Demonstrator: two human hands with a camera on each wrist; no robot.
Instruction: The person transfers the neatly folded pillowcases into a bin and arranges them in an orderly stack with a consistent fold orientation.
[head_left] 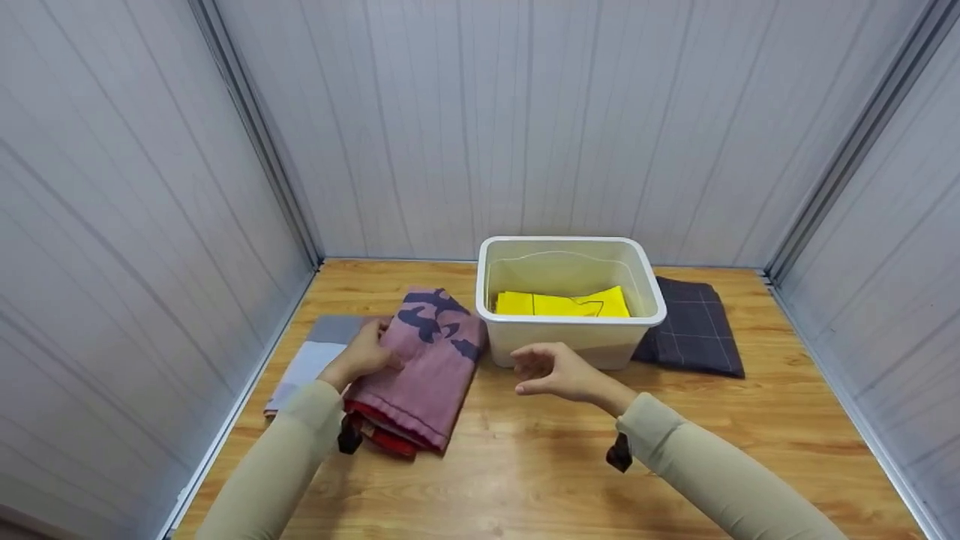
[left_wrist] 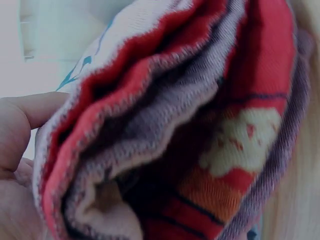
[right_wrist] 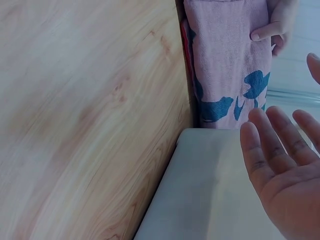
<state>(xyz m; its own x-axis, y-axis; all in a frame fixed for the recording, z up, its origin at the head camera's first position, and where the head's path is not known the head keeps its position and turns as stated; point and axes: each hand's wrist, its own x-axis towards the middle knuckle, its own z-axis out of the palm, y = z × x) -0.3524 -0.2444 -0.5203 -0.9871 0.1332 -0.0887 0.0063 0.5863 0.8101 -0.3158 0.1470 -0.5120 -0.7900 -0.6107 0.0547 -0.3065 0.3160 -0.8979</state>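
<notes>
A folded pink towel (head_left: 427, 367) with dark blue shapes and red inner layers lies left of a white bin (head_left: 570, 341). My left hand (head_left: 365, 351) grips its left edge, thumb on top in the right wrist view. Close up in the left wrist view, the towel's stacked folds (left_wrist: 135, 120) show red, pink and a pale patch. In front of the bin, my right hand (head_left: 559, 371) hovers with fingers apart and nothing in it; the right wrist view shows its palm (right_wrist: 295, 195). A folded yellow cloth (head_left: 559, 304) lies inside the bin.
Partly under or beside the pink towel lies a grey and white folded cloth (head_left: 319, 360). To the bin's right is a dark checked folded cloth (head_left: 694, 330). Pale panel walls (head_left: 555, 127) enclose the wooden surface (head_left: 540, 480) at the back and both sides.
</notes>
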